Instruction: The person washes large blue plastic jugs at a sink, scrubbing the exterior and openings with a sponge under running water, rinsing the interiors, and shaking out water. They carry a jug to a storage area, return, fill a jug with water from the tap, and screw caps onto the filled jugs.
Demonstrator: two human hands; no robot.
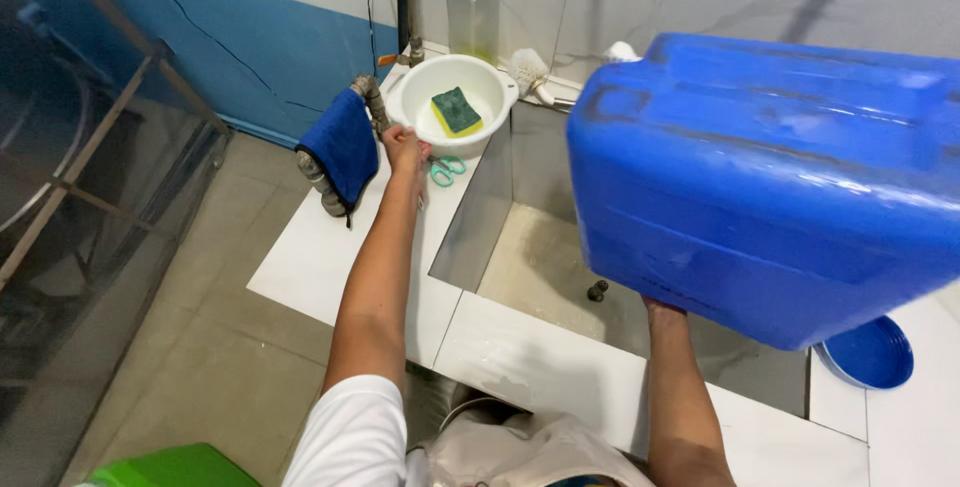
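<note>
Your right hand (pixel 662 305) is propping up the big blue jerrycan (pixel 770 182) from below, fingers hidden, tilted over the sunken basin (pixel 545 257). Your left hand (pixel 403 147) is reaching to the white bowl's (pixel 420 97) rim on the worktop (pixel 320 247), grip unclear; green sponge (pixel 456 110) lying inside, scissors (pixel 447 169) just beside.

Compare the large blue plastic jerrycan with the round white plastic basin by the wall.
The large blue plastic jerrycan is boxy and held up over the sink by the right hand; the round white plastic basin rests on the white ledge. The jerrycan looks far bigger in the picture than the basin. The basin is open-topped, with a green sponge inside; the jerrycan is closed-sided. The left hand touches the basin's rim. Both look like plastic.
</note>
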